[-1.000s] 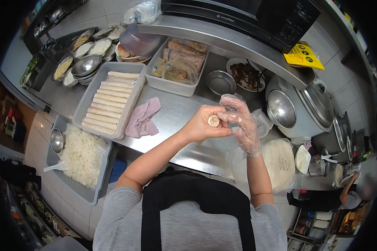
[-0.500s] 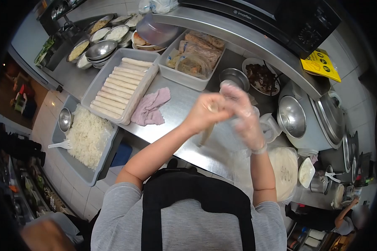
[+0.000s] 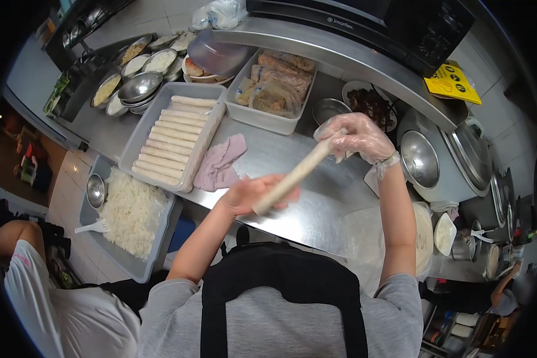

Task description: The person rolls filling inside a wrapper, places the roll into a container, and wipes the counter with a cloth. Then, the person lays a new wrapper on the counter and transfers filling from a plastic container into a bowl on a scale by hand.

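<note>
A long, pale uncooked spring roll (image 3: 301, 173) slants across the head view above the steel counter. My right hand (image 3: 361, 140), in a clear plastic glove, pinches its upper end. My bare left hand (image 3: 247, 196) is at the lower end, fingers stretched out behind the roll and a little blurred; whether it touches the roll I cannot tell. Left of my hands, a plastic tub (image 3: 204, 143) holds several similar rolls laid side by side. Between the tub and my left hand lies a crumpled pink cloth (image 3: 221, 162).
A grey bin (image 3: 142, 271) of shredded white filling stands at the lower left. Behind are a tub of bagged food (image 3: 268, 123) and metal bowls (image 3: 140, 86). Stacked wrappers (image 3: 423, 238) lie by my right forearm. A co-worker in a white shirt (image 3: 83, 316) is close on the left.
My hands have moved apart, the left going down and leftward, the right keeping the roll's upper end. The roll now shows at full length. The co-worker on the left has come further into view.
</note>
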`<act>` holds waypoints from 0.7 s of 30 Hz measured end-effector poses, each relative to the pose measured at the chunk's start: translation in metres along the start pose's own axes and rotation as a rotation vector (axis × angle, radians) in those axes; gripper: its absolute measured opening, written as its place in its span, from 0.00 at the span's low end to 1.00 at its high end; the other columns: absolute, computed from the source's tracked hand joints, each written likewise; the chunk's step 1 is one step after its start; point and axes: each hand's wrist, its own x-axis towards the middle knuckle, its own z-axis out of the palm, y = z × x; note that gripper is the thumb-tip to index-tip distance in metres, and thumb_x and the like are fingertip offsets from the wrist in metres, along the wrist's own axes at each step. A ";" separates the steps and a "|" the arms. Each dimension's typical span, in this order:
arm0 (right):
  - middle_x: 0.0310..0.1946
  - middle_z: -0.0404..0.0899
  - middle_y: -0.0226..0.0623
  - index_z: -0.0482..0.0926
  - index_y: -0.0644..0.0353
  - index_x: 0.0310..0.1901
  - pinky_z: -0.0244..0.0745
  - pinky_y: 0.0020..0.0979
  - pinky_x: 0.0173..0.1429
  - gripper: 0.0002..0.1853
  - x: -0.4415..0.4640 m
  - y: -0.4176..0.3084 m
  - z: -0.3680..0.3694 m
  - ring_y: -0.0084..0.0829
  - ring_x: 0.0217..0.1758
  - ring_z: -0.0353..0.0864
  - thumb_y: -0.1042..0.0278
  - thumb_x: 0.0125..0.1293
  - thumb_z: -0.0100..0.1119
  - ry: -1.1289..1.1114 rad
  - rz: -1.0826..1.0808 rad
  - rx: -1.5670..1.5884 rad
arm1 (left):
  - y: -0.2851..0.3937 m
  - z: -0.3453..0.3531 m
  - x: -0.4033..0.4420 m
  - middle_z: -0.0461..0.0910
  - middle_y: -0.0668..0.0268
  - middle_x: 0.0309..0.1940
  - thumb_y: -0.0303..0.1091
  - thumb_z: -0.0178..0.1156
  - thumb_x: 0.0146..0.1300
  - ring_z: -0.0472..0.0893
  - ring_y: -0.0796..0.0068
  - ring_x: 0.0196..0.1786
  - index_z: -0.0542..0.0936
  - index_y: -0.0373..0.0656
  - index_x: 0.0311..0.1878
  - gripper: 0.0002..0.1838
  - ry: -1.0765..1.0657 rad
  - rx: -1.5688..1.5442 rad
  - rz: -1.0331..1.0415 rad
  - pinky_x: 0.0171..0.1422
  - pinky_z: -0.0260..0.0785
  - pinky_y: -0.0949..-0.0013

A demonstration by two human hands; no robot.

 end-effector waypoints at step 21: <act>0.55 0.75 0.39 0.80 0.55 0.51 0.63 0.47 0.64 0.20 0.017 0.049 0.151 0.45 0.60 0.71 0.69 0.54 0.65 0.640 -0.476 -1.042 | 0.034 0.011 0.055 0.78 0.72 0.23 0.21 0.61 0.51 0.71 0.87 0.28 0.76 0.37 0.32 0.05 0.659 1.149 0.668 0.32 0.66 0.77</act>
